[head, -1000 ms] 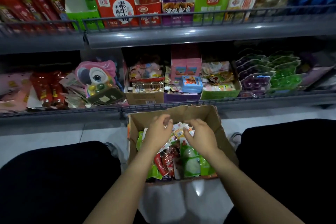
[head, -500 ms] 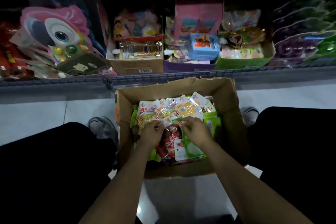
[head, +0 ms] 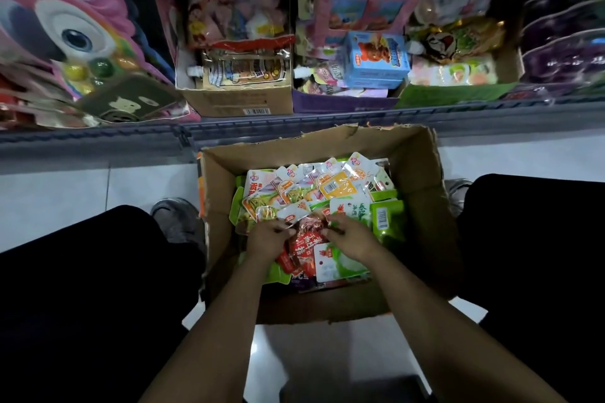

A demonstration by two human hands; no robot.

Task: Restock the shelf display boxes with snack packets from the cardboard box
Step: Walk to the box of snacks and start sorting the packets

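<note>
While crouched over the open brown cardboard box [head: 422, 193] on the floor, both hands buried among mixed foil snack packets [head: 322, 186]. Left hand [head: 266, 239] and right hand [head: 352, 235], grip curled, pinching red packets with white Chinese writing [head: 302, 247]. Barcodes showing on yellow and green packets; shelf display boxes [head: 242, 101] just beyond.

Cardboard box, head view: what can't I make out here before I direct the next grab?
- Left hand and right hand: fingertips buried among the snack packets; whether either grips one cannot be told.
- Cardboard box: its floor and lower layers are covered by packets.
- Red packets: partly hidden by both hands; print blurred.
- Purple display box: remaining space hidden behind the blue carton.
</note>
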